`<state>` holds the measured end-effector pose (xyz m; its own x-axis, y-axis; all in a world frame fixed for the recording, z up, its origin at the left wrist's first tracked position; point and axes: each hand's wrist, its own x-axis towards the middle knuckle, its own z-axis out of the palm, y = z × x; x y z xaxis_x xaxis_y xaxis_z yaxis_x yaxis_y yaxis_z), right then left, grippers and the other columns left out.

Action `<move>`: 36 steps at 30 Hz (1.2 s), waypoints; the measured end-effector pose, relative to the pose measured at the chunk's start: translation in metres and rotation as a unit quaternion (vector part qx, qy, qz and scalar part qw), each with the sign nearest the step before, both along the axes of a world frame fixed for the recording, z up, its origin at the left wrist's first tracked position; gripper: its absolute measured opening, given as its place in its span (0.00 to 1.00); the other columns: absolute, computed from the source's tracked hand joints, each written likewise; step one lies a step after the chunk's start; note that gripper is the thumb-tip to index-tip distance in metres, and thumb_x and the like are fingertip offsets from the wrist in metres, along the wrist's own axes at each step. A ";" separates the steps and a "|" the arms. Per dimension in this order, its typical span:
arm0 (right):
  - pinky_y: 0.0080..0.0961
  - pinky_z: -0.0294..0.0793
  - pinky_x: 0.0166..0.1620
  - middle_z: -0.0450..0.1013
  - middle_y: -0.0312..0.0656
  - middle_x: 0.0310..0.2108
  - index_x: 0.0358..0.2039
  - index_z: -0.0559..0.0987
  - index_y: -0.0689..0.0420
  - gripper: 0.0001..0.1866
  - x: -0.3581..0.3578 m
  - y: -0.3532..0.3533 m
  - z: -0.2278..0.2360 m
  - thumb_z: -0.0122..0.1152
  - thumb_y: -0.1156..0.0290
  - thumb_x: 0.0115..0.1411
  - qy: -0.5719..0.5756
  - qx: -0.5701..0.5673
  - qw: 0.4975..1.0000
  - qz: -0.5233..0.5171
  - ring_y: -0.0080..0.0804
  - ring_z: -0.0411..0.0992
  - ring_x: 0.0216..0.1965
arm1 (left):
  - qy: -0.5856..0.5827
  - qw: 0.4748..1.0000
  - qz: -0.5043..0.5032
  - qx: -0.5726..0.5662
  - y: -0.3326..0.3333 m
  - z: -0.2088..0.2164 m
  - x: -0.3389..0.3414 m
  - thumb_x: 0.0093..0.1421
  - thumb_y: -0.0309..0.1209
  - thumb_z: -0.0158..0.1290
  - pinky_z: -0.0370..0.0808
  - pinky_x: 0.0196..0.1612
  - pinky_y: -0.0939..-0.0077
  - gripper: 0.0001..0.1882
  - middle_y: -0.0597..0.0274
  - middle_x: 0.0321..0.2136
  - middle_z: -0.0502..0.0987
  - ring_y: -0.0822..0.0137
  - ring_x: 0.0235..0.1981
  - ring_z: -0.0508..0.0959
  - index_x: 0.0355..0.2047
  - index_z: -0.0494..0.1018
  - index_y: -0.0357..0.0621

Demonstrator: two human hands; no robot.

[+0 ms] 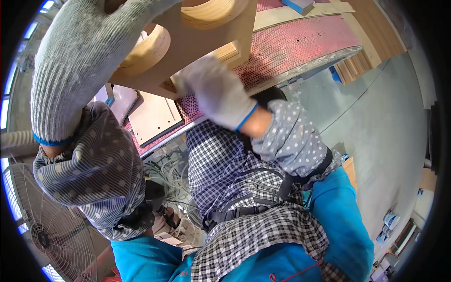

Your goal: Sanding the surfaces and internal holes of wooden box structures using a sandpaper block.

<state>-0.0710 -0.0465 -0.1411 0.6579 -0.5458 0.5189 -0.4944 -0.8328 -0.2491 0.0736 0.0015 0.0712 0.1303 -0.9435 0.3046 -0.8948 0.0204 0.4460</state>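
Observation:
A brown wooden panel (202,40) with round, thick-rimmed openings and a rectangular cut-out stands tilted at the bench's near edge. My left hand (84,70), in a grey knitted glove, reaches over its upper left side, thumb stretched along the top. It appears to grip the panel; the fingertips pass beyond the upper picture edge. At the rectangular cut-out, my right hand (218,94), in a pale glove with a blue cuff, touches the panel's lower edge. Motion blurs its fingers, and I cannot see whether anything is in them.
Pink perforated matting (300,42) covers the bench. A pale board with small holes (155,115) lies beneath the panel, and a blue-edged block (299,5) sits farther back. Stacked wooden boards (359,66) are at the right. A large fan (44,237) stands lower left, near tangled hoses (171,174).

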 end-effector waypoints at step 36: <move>0.36 0.68 0.66 0.75 0.47 0.54 0.54 0.77 0.65 0.21 -0.028 -0.017 0.018 0.55 0.74 0.60 0.090 0.033 0.975 0.198 0.43 0.70 0.60 | -0.239 0.961 0.059 -0.129 0.019 -0.001 -0.068 0.58 0.54 0.62 0.79 0.44 0.63 0.31 0.48 0.37 0.82 0.54 0.37 0.84 0.48 0.79 0.38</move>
